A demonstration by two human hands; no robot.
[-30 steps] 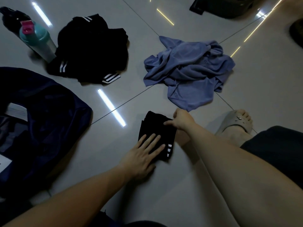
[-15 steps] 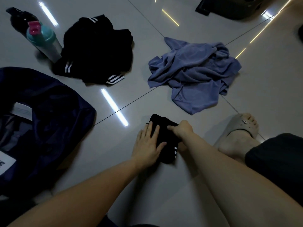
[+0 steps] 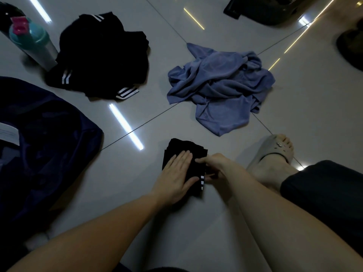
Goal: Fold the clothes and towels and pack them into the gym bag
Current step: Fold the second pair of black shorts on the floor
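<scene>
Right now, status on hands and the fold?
Left hand flat on folded black garment. Right hand pinches its edge. Gym bag at left; blue towel, black clothes pile unfolded.

The floor (image 3: 125,173) is lying open between the folded cloth (image 3: 184,148) and the bag (image 3: 49,138). A black heap (image 3: 102,55) and a bottle (image 3: 31,40) are crowding the far left. A blue towel (image 3: 220,85) and a foot (image 3: 275,163) are hemming in the right.
</scene>
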